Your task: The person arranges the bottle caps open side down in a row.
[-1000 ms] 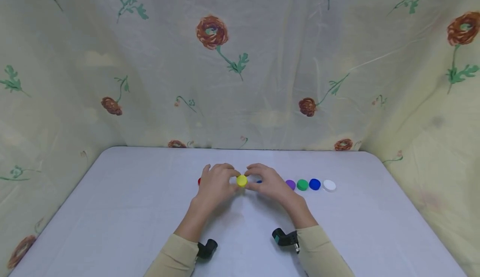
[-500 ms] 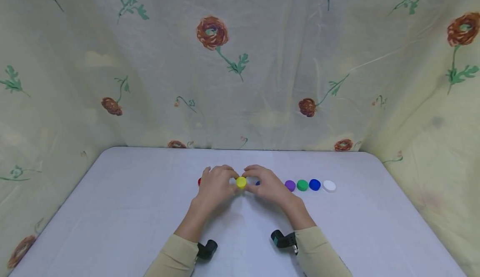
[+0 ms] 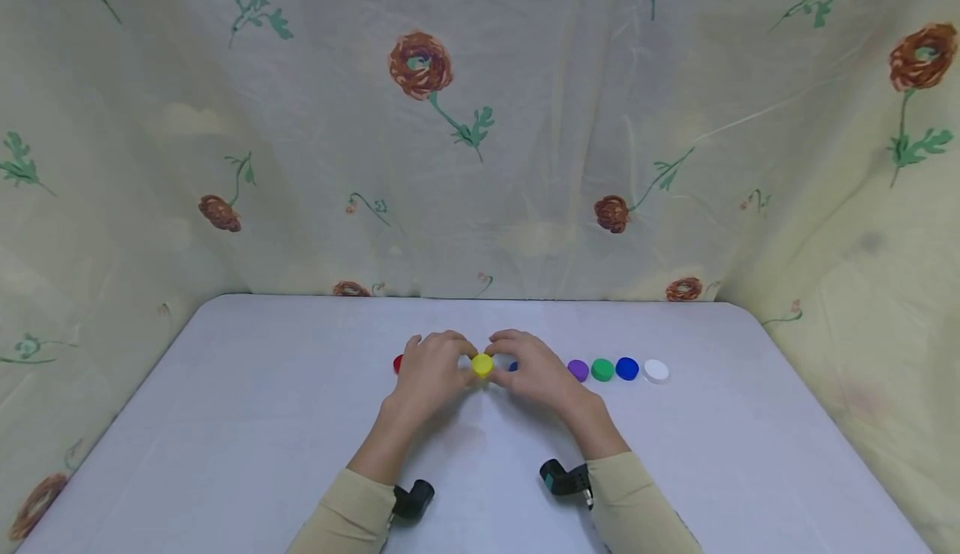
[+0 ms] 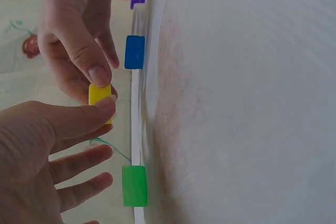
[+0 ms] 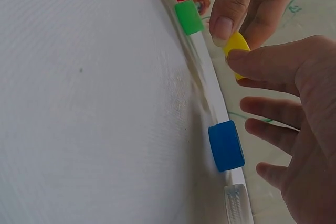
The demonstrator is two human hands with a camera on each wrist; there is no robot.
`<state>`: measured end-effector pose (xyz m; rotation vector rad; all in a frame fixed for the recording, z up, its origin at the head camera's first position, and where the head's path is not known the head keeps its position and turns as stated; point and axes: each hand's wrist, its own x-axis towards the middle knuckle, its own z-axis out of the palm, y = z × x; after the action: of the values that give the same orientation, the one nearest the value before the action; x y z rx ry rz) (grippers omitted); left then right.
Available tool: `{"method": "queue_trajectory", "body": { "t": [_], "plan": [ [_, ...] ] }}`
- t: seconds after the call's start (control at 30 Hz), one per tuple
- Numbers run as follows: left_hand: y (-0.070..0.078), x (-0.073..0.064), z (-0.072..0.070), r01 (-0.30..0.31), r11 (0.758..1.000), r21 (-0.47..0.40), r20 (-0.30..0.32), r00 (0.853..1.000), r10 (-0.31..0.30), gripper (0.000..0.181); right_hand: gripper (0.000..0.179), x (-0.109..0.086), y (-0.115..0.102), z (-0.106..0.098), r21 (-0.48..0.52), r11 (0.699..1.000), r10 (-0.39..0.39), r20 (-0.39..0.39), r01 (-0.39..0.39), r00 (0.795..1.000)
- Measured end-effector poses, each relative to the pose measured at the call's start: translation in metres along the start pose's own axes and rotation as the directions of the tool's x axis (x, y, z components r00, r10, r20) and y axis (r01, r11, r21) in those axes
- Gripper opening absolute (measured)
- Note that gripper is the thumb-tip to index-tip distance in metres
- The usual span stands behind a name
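Observation:
A small yellow bottle cap (image 3: 482, 366) is held over the middle of the table, pinched from both sides. My left hand (image 3: 432, 368) grips it with thumb and index finger; in the left wrist view the thumb lies across the cap and the other fingers are spread apart. From the opposite side my right hand (image 3: 536, 369) pinches the same cap with thumb and index finger, its other fingers extended in the right wrist view. Below the hands stand a green cap (image 4: 135, 186), hidden by the left hand in the head view, and a blue cap (image 5: 227, 146).
A red cap (image 3: 397, 364) peeks out left of the left hand. Right of the hands, a purple cap (image 3: 577, 371), a green cap (image 3: 602, 370), a blue cap (image 3: 627, 368) and a white cap (image 3: 656, 371) continue the row. A clear ribbed cap (image 5: 239, 203) sits beside the nearer blue one.
Both hands keep hold of the yellow cap, which has shifted very slightly toward me. The row of caps stays as it was; the head view has drifted a little.

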<state>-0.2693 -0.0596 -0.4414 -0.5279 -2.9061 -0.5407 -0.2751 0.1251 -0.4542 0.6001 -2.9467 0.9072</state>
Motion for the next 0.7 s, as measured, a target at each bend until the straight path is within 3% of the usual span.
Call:
{"method": "queue_trajectory", "body": {
  "t": [0.23,0.7],
  "plan": [
    [0.0015,0.0003,0.0007,0.003,1.0,-0.007,0.022,1.0,-0.003,0.024,0.028,-0.0013,0.0008,-0.0002,0.003,1.0,0.029,0.008,-0.029,1.0],
    [0.0018,0.0003,0.0052,0.021,1.0,-0.001,0.139,0.99,-0.02,0.038,0.026,-0.0016,0.0057,0.0018,-0.044,0.997,0.056,-0.007,-0.057,0.998]
  ]
}}
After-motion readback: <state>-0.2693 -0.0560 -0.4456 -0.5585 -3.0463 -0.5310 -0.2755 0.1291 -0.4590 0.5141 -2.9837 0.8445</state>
